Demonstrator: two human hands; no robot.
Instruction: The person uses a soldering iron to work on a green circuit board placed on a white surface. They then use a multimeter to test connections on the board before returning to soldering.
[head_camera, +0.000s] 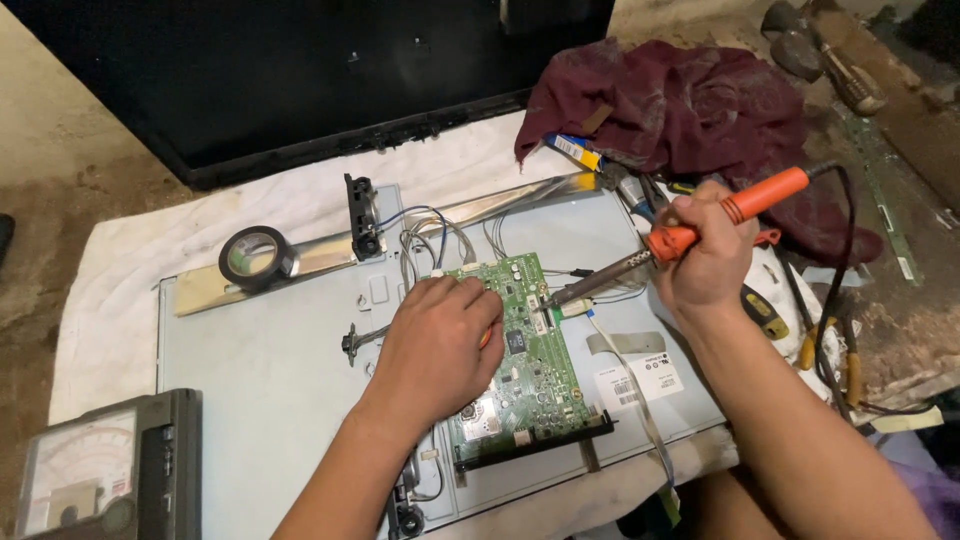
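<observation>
Right hand gripping orange soldering iron, tip at green board, left hand fingers curled, resting on board, tape roll nearby

We see a dim scene lit from above and in front, brightest on the pale metal panel and white cloth. Corners fall off dark; the black screen at top is near featureless. Soft glare on the foil strip and the tape roll. The left hand casts a soft shadow on the green board. Focus is decent at centre; the meter at lower left is slightly soft. Mild wide-angle bending at edges, some noise in the shadows.
</observation>
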